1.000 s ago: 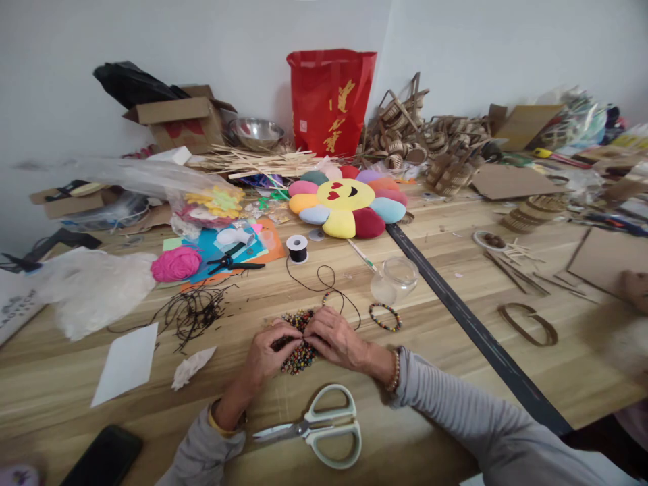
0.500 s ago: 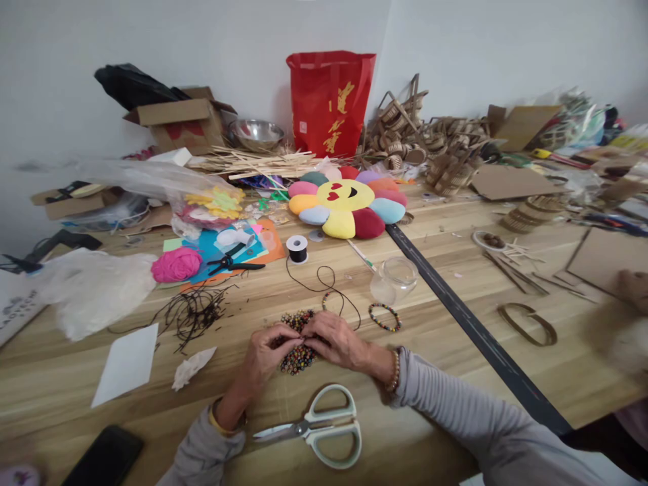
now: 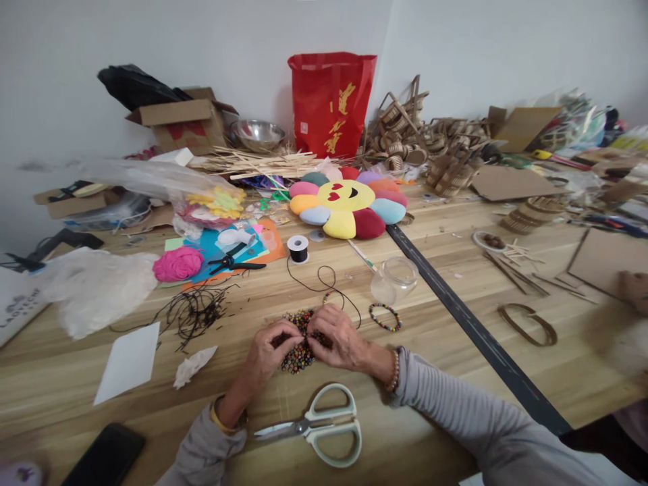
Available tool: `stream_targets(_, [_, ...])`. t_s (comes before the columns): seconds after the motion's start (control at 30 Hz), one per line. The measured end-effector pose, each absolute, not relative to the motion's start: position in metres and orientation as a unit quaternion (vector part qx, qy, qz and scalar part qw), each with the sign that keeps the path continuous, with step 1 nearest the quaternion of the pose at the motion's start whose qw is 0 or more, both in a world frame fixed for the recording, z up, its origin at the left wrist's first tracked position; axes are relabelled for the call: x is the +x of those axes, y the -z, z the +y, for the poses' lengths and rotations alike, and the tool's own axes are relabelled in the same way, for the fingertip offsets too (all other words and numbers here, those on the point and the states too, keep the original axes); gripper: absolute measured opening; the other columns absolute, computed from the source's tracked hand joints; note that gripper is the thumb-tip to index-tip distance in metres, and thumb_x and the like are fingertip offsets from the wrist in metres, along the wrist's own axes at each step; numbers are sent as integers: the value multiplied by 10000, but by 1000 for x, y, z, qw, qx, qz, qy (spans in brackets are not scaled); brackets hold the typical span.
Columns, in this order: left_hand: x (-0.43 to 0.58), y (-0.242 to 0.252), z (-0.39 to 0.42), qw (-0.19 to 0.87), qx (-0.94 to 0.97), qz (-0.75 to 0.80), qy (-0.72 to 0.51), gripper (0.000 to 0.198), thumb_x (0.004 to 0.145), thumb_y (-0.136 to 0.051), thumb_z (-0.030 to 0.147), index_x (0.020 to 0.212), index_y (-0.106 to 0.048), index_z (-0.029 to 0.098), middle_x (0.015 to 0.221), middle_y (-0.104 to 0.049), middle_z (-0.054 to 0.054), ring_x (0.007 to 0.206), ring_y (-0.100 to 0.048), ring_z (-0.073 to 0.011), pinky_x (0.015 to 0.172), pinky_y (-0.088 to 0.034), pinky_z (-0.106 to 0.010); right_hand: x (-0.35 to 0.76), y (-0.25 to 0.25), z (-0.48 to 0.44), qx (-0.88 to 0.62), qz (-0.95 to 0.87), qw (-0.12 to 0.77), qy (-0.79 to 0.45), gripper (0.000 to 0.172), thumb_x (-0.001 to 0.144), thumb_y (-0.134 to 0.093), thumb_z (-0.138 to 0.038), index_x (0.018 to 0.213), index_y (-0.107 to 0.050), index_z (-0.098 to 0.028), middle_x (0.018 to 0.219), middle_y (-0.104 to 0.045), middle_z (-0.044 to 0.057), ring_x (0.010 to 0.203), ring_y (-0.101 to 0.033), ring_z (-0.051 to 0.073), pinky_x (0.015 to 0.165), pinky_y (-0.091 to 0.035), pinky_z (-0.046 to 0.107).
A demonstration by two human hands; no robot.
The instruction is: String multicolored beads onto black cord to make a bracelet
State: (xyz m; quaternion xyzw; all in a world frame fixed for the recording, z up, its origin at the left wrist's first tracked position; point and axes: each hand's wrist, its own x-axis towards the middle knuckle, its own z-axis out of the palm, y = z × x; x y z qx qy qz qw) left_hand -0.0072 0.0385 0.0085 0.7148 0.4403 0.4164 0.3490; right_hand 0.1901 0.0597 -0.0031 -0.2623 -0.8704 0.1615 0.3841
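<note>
My left hand [image 3: 273, 344] is closed in a pinch over a pile of small multicoloured beads [image 3: 298, 361]. What sits between its fingertips is too small to make out. Just beside it, my right hand [image 3: 337, 337] is closed with fingertips turned toward the left ones, on a thin black cord [image 3: 347, 297] that carries a few beads where it emerges behind the hand. That cord loops back to a white spool [image 3: 298, 248]. A finished-looking beaded bracelet [image 3: 385, 316] lies right of my right hand. White-handled scissors [image 3: 316, 426] rest in front of me, blades pointing left.
A glass jar [image 3: 397, 278] stands beyond the bracelet. Black cord scraps [image 3: 195, 307], white paper [image 3: 129, 363] and a phone [image 3: 106, 453] lie leftward. A flower cushion [image 3: 349, 196] sits behind; another person's hand [image 3: 634, 289] is at the right edge, near cardboard [image 3: 607, 260].
My fingertips have drawn slightly apart over the beads, and the right hand's fingers have curled a little more. The objects on the table keep their places.
</note>
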Motion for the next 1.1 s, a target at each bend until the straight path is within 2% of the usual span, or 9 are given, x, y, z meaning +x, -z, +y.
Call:
stream_targets(0.1, [-9, -7, 39, 359, 695, 455, -426, 183, 804, -655, 298, 677, -658, 167, 692, -680, -42, 674, -622, -165, 668, -500, -271, 192, 0, 61, -328, -840, 407, -145, 80, 745, -508, -192, 817, -475, -200, 768, -534, 44, 768, -481, 214, 757, -402, 380])
stream_targets(0.17, [-9, -6, 38, 366, 684, 460, -431, 182, 800, -656, 294, 675, -654, 163, 691, -675, -41, 674, -619, -162, 667, -498, -264, 192, -2, 61, -331, -831, 421, -152, 126, 731, -501, -204, 853, -472, -198, 792, -539, 49, 784, -485, 219, 781, -403, 397])
stream_targets(0.3, [-8, -6, 38, 370, 682, 459, -433, 174, 796, -658, 285, 668, -647, 167, 691, -668, -38, 686, -619, -166, 670, -495, -263, 190, -3, 58, -255, -852, 423, -173, 185, 811, -540, -258, 973, -482, -189, 924, -601, 86, 911, -538, 229, 883, -399, 423])
stream_targets(0.4, [-6, -8, 37, 360, 695, 455, -424, 174, 798, -656, 288, 667, -651, 174, 674, -667, -33, 670, -617, -166, 660, -493, -266, 188, 0, 57, -222, -866, 410, -182, 78, 901, -525, -255, 948, -497, -198, 878, -630, 63, 876, -570, 192, 930, -392, 410])
stream_targets(0.43, [-5, -8, 37, 356, 701, 453, -421, 178, 799, -655, 289, 663, -651, 174, 667, -667, -31, 661, -616, -166, 657, -492, -267, 188, 1, 58, -219, -867, 410, -181, 40, 923, -507, -240, 924, -505, -200, 844, -633, 51, 843, -574, 180, 927, -398, 400])
stream_targets(0.63, [-6, -6, 38, 320, 720, 454, -415, 148, 806, -649, 258, 683, -660, 175, 671, -669, -30, 655, -614, -164, 645, -489, -264, 188, 10, 62, -233, -867, 406, -173, 87, 946, -494, -221, 896, -558, -189, 824, -647, 58, 813, -572, 179, 871, -430, 384])
stream_targets(0.83, [-5, 2, 41, 235, 762, 425, -429, 103, 826, -634, 215, 745, -690, 184, 714, -679, -46, 723, -607, -184, 717, -483, -311, 189, 8, 62, -284, -832, 433, -200, 138, 958, -444, -208, 866, -546, -195, 822, -614, 60, 798, -546, 187, 745, -448, 335])
stream_targets(1.1, [-4, 7, 37, 145, 830, 421, -335, 63, 819, -646, 171, 819, -705, 195, 804, -672, -53, 873, -560, -219, 830, -435, -376, 189, 11, 62, -302, -802, 472, -208, 109, 948, -452, -209, 871, -528, -200, 774, -584, 45, 740, -534, 181, 690, -435, 319])
